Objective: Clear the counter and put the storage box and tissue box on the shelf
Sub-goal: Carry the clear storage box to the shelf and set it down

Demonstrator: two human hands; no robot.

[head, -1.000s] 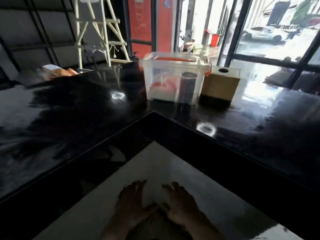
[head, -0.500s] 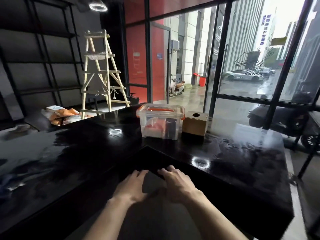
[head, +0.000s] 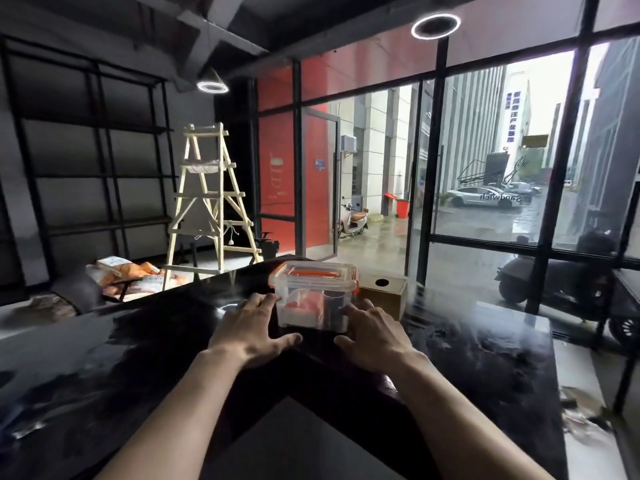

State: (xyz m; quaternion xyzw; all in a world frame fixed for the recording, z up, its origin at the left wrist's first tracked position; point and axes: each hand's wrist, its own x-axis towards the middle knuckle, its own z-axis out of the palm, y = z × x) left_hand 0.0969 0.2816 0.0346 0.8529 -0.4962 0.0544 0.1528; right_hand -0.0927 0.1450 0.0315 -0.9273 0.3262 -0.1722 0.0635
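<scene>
A clear plastic storage box (head: 313, 296) with an orange-trimmed lid stands on the glossy black L-shaped counter (head: 138, 341); red and dark items show through its walls. A brown cardboard tissue box (head: 384, 294) with a round hole on top sits just right of it, touching or nearly so. My left hand (head: 252, 329) is spread open at the box's left side, fingertips near its wall. My right hand (head: 372, 336) is spread open at its right front corner. Neither hand holds anything. A black metal shelf (head: 93, 168) lines the far left wall.
A wooden stepladder (head: 209, 202) stands beyond the counter. Orange and white bags (head: 131, 275) lie on the floor left of it. Glass walls and a door face a wet street with a scooter (head: 353, 220). A dark motorbike (head: 568, 282) is parked at the right.
The view has tilted up from the floor to the room. Both hands have risen and reached forward across the counter to either side of the storage box.
</scene>
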